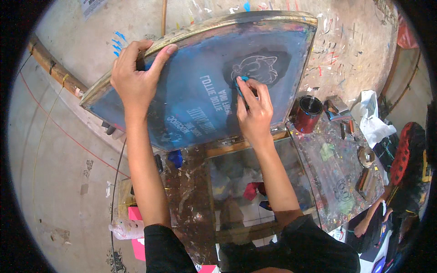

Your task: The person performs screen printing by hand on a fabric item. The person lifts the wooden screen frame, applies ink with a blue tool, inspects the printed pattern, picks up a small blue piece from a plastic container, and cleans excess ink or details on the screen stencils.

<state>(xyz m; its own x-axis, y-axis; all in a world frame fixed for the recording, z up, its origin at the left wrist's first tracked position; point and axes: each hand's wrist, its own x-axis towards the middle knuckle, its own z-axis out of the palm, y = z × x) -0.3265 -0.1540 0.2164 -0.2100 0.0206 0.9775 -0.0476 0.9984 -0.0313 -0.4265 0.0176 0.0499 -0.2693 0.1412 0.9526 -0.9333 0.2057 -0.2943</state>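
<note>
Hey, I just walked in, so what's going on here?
A person's left hand grips the upper edge of a large blue screen with a worn, pale frame, which is tilted up. Their right hand presses a small bright-blue wad, possibly cloth, against it, just below a pale outlined animal head. A dark-red cylindrical can stands on the paint-spotted surface to the right.
</note>
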